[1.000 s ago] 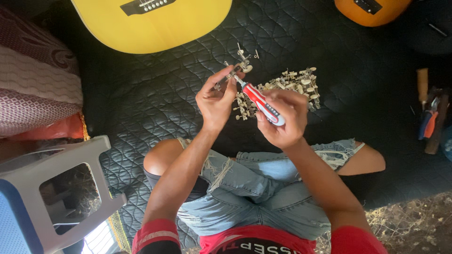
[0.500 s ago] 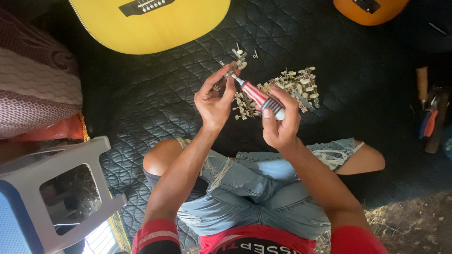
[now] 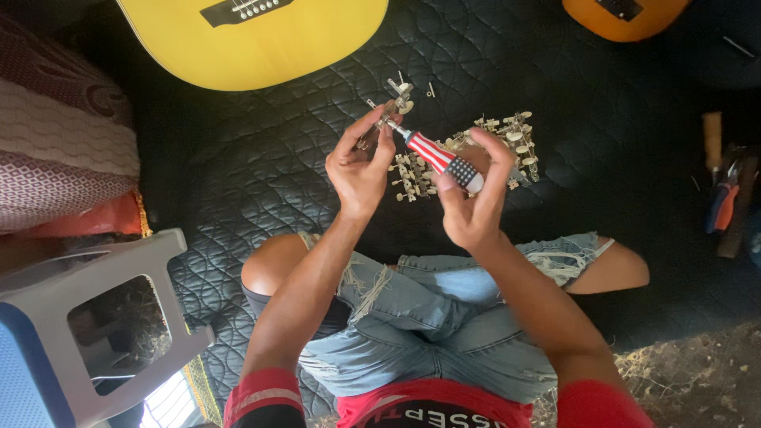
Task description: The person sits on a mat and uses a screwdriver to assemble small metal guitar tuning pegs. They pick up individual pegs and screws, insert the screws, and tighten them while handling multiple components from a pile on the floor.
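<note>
Black quilted mat (image 3: 261,158) covers the floor, with bare dirt and dry straw showing at the near right corner.

Item, left hand (image 3: 361,170): raised over the mat, fingertips pinched tight on a small metal tuning-machine part (image 3: 386,119). The part sits in the air at the centre of the scene, just beyond the crossed legs.

Item, right hand (image 3: 474,202): wrapped around a short screwdriver (image 3: 440,158) with a red-and-white striped handle and a blue end. Its shaft slants up and to the left, and its tip meets the pinched part. The two hands are near each other but do not touch.

Item, pile of tuning machines (image 3: 491,143): pale metal pieces with cream knobs, lying on the mat just behind the hands. A few loose pieces (image 3: 403,91) lie a little farther off, toward the yellow guitar.

Item, yellow guitar body (image 3: 261,40): far left, flat on the mat.

Item, orange guitar body (image 3: 622,16): far right, cut off by the edge.

Item, hand tools (image 3: 723,198): right edge, including one with an orange grip; exact kinds cannot be told.

Item, grey plastic stool (image 3: 103,317): near left.

Item, patterned cushions (image 3: 55,150): left edge, in maroon and cream.

Person: seated cross-legged, torn denim shorts (image 3: 428,325), red shirt.
</note>
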